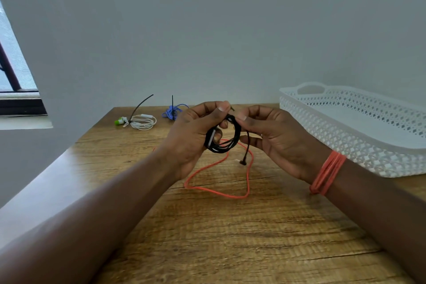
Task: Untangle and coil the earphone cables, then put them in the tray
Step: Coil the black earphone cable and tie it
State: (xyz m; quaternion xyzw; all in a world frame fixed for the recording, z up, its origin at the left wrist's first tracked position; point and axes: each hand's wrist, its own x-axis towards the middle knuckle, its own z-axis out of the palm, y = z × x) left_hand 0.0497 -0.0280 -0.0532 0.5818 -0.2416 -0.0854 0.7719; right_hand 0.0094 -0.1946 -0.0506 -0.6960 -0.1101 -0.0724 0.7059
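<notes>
black earphone coil (223,136) held left of tray (345,145) | left hand (196,136) grips loops, right hand (272,136) pinches top | risk: loose tail snags orange cable (216,191), coil springs open

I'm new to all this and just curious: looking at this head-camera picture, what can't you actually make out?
- Black earphone cable: its earbuds sit behind the fingers of the left hand and right hand.
- Orange cable: its far part runs behind both hands.
- Blue cable: partly behind the left hand, too small to read.
- Tray: cut off by the right edge; its wall hides part of the floor.
</notes>
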